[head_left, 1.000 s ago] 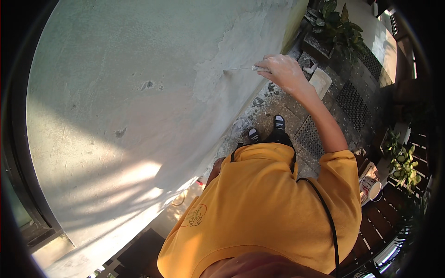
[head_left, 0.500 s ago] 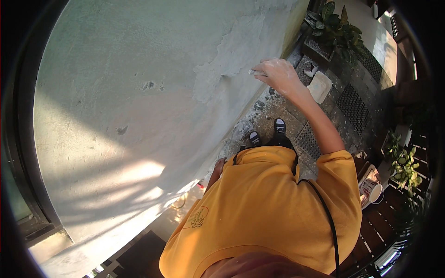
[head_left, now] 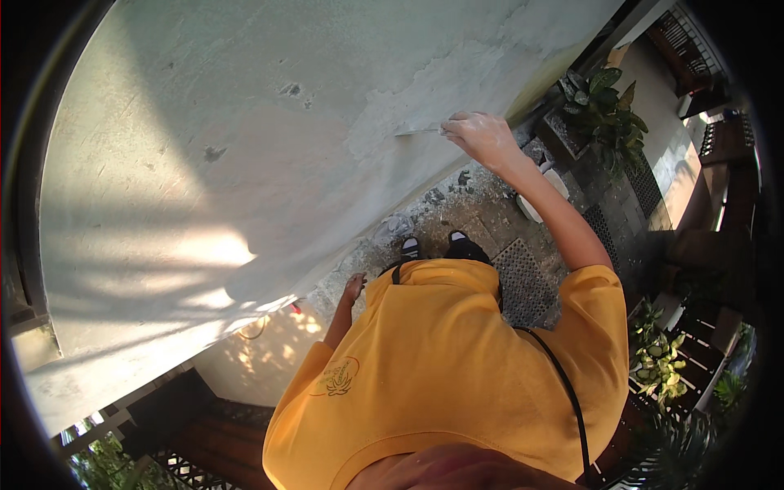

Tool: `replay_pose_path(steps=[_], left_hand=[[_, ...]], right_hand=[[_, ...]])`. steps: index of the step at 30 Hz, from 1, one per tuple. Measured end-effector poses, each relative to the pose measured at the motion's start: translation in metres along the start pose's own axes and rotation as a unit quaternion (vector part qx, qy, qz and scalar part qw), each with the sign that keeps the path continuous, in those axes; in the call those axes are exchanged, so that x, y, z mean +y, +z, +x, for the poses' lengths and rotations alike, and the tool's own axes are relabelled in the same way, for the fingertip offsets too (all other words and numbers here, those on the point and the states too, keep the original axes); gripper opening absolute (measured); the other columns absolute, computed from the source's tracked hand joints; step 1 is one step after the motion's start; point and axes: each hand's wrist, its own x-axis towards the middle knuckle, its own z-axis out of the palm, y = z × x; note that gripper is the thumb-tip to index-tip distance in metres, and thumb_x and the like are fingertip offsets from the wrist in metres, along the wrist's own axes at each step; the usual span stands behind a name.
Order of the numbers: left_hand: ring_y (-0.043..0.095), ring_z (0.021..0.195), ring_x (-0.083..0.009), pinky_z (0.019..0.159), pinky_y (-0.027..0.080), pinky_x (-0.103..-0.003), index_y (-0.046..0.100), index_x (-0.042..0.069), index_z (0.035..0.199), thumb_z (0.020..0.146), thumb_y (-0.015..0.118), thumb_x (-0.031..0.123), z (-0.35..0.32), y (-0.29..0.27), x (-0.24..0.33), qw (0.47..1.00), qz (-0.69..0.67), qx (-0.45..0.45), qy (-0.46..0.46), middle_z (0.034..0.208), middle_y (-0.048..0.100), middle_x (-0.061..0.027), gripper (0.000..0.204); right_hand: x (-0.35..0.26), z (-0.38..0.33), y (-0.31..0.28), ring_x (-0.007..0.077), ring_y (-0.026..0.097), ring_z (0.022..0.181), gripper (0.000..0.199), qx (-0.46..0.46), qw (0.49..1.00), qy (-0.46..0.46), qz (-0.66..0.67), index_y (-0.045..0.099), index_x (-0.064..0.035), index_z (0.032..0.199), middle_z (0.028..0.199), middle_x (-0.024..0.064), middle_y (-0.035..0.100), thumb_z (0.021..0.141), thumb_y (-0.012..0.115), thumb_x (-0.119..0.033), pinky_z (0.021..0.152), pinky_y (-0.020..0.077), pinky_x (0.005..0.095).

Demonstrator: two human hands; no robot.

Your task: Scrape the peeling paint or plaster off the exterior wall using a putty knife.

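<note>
Against the pale green wall (head_left: 269, 131), the right hand (head_left: 483, 137) is raised with its fingers closed around a thin flat scraper blade (head_left: 418, 131), whose edge lies on the wall surface at the border of a patch where the paint has peeled to a whiter layer (head_left: 457, 73). Dust whitens the knuckles. Two small dark chips in the paint (head_left: 292, 90) sit up and to the left of the blade, well apart from it.

Lower down, the left hand (head_left: 353, 287) hangs beside the yellow shirt (head_left: 457, 367), fingers loosely extended and holding nothing, close to the wall but whether it touches is hard to tell.

On the paved ground below, flakes of debris (head_left: 445, 192) lie scattered near the wall base, just beyond the person's dark shoes (head_left: 433, 245). A dark square planter (head_left: 563, 135) stands against the wall to the right of the raised hand and holds a broad-leaved green plant (head_left: 604, 102). Another leafy potted plant (head_left: 657, 363) sits at the lower right, its pot largely hidden. A pale rounded object (head_left: 543, 192) lies on the ground partly behind the forearm; what it is cannot be told.
</note>
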Motion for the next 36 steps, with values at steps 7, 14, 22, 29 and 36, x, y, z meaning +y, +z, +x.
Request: replay_pose_path(steps=[7,14,22,29,36], left_hand=[[0.051,0.115,-0.0297,0.095,0.039,-0.043,0.045,0.006,0.131,0.094,0.038,0.042,-0.012,0.085,-0.040,0.985,-0.156,0.067,0.018,0.127,0.053,-0.0153,0.052],[0.051,0.114,-0.0291,0.095,0.039,-0.042,0.046,0.009,0.132,0.093,0.038,0.041,-0.026,0.199,-0.067,0.973,-0.208,0.078,-0.058,0.124,0.056,-0.0152,0.052],[0.054,0.111,-0.0276,0.095,0.041,-0.036,0.049,0.002,0.129,0.096,0.037,0.034,-0.044,0.292,-0.087,0.942,-0.303,0.141,-0.038,0.124,0.056,-0.0151,0.048],[0.055,0.107,-0.0250,0.090,0.042,-0.036,0.045,0.004,0.133,0.096,0.038,0.033,-0.012,0.337,-0.155,0.936,-0.325,0.116,-0.063,0.123,0.056,-0.0150,0.048],[0.055,0.107,-0.0264,0.091,0.042,-0.037,0.046,0.002,0.131,0.095,0.038,0.035,-0.033,0.323,-0.126,0.936,-0.307,0.129,-0.117,0.126,0.054,-0.0163,0.050]], right_hand=[[0.004,-0.001,-0.024,0.0311,0.064,0.077,0.018,-0.011,1.000,-0.015,-0.020,0.064,-0.0108,0.097,0.089,0.0086,0.066,0.084,0.059,-0.022,0.065,0.0513,0.0416],[0.031,0.001,-0.016,0.0334,0.063,0.071,0.021,-0.011,0.997,-0.072,-0.020,0.062,-0.0100,0.099,0.083,0.0116,0.066,0.088,0.057,-0.027,0.061,0.0501,0.0432],[0.031,-0.001,-0.007,0.0347,0.063,0.070,0.023,-0.008,0.993,-0.115,0.014,0.063,-0.0083,0.100,0.080,0.0154,0.065,0.089,0.056,-0.027,0.060,0.0494,0.0444],[0.036,-0.006,0.002,0.0362,0.062,0.071,0.028,-0.003,0.993,-0.118,0.013,0.064,-0.0053,0.102,0.082,0.0177,0.065,0.089,0.057,-0.028,0.060,0.0487,0.0450],[0.030,-0.007,0.021,0.0375,0.062,0.071,0.028,0.031,0.987,-0.151,0.038,0.064,-0.0050,0.104,0.080,0.0186,0.064,0.088,0.057,-0.027,0.062,0.0489,0.0444]])
